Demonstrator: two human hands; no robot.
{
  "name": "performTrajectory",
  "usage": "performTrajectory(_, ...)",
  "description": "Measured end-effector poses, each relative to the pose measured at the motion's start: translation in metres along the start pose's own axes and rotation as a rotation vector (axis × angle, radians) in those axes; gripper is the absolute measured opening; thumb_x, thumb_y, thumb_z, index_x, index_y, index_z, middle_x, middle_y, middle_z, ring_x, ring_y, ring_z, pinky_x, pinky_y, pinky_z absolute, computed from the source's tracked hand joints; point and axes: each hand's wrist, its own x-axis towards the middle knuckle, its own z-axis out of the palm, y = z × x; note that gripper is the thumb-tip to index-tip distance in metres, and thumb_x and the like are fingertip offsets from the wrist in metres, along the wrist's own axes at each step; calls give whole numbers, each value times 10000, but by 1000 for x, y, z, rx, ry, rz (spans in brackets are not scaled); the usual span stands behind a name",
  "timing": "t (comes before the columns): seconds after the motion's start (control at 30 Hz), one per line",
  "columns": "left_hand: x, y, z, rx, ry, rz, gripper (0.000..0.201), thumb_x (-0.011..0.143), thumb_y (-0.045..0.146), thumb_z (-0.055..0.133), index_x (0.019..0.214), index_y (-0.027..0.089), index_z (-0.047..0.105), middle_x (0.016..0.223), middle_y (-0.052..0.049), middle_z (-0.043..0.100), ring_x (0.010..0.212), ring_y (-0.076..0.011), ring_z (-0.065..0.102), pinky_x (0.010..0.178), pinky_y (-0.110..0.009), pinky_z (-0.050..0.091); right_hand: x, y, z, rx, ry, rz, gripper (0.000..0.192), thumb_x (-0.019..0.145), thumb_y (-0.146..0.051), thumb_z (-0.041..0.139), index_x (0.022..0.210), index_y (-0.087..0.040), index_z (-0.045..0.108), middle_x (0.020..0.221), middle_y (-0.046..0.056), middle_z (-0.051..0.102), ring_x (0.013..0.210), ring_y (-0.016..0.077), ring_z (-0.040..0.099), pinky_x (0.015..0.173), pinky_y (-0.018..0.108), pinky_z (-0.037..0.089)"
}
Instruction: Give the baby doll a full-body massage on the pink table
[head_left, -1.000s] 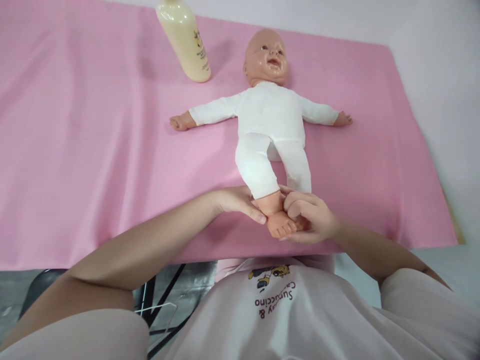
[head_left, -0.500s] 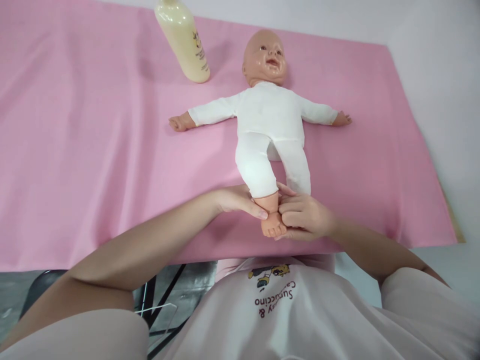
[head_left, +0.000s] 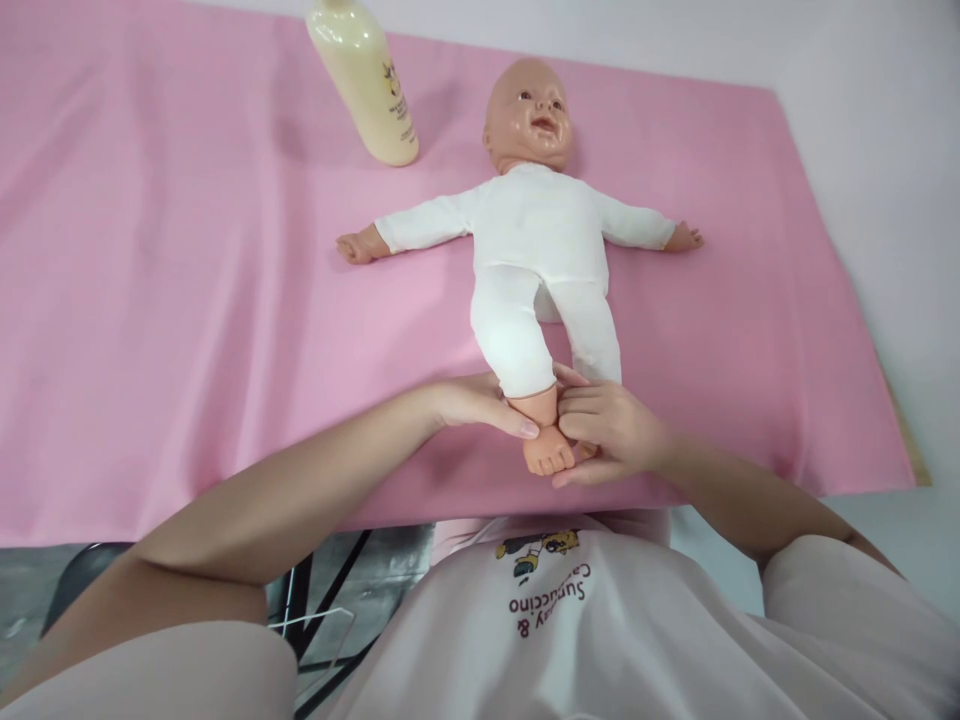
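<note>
A baby doll (head_left: pixel 540 230) in a white suit lies on its back, arms spread, head away from me. My left hand (head_left: pixel 478 403) is closed around the ankle of the doll's leg on the left, thumb on top, fingers passing behind it. That bare foot (head_left: pixel 546 453) is raised toward me, toes down. My right hand (head_left: pixel 621 428) has its curled fingers against the right side of the same foot, thumb below near the toes. The doll's other foot is mostly hidden behind my right hand.
A pink cloth (head_left: pixel 217 260) with soft folds covers the table. A bottle of pale yellow liquid (head_left: pixel 367 90) stands at the back, left of the doll's head. The table's near edge runs just in front of my body, and a dark chair (head_left: pixel 82 575) shows at lower left.
My right thumb has moved slightly down and apart from the curled fingers, exposing a bit of the foot behind. My left hand and the doll stay nearly in place.
</note>
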Motion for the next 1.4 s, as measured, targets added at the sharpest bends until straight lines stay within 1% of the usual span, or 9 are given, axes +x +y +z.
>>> performTrajectory(0.13,0,0,-1,-39,-23,14,781,692,404,878,1382,204,569,1377,-130,634,1341,-312,564,1153,-453,438,-4,2,-1,45,-48,4,473,1022,-552,443,678,-229,463,592,-35,464,592,147,461,722,337,490)
performTrajectory(0.37,-1,-1,-1,-76,-31,18,831,659,378,904,1392,212,549,1357,-112,645,1306,-287,588,1120,-405,461,1,-4,-8,197,49,77,459,1082,-326,220,681,-241,426,596,-16,485,595,151,487,850,347,525)
performTrajectory(0.57,-1,2,-1,-49,-49,-3,816,713,327,865,1433,198,503,1310,-130,671,1290,-292,604,1123,-443,459,0,-1,-5,165,0,120,458,1060,-468,335,669,-241,410,571,-42,466,564,137,471,937,407,532)
performTrajectory(0.67,-2,2,-2,-26,-50,-7,808,711,319,867,1427,205,509,1305,-114,672,1283,-284,607,1131,-438,454,-1,0,-1,174,54,141,440,992,-607,461,762,-232,467,612,-48,547,565,124,517,966,435,535)
performTrajectory(0.77,-2,1,-2,-37,-36,9,791,710,316,870,1410,203,521,1202,-90,713,1256,-276,626,1133,-433,452,-1,0,1,164,87,158,513,832,-722,643,922,-229,534,727,-22,658,681,152,628,866,380,565)
performTrajectory(0.87,-3,-2,0,-49,-10,2,784,709,308,874,1401,205,519,1177,-93,723,1266,-280,622,1118,-441,468,2,-3,0,129,26,167,482,815,-622,734,1042,-232,563,844,5,720,820,175,685,809,328,551)
performTrajectory(1.0,-2,-5,-1,-17,17,-19,784,701,309,882,1396,220,531,1345,-140,654,1282,-296,620,1064,-427,518,7,-8,-2,116,-13,180,345,856,-439,740,1068,-230,568,827,-5,726,822,176,684,726,291,520)
performTrajectory(1.27,-1,-1,5,25,69,14,694,763,346,844,1367,184,544,1277,-161,684,1195,-291,669,983,-416,564,0,-10,1,165,-41,357,580,731,-496,845,1161,-243,550,982,30,757,921,225,731,749,337,561)
performTrajectory(1.4,0,1,8,46,95,37,649,772,369,835,1328,168,567,1257,-160,687,1183,-294,672,996,-431,556,-1,-9,1,173,-15,313,540,786,-511,796,1176,-242,538,999,33,764,892,206,739,785,344,572)
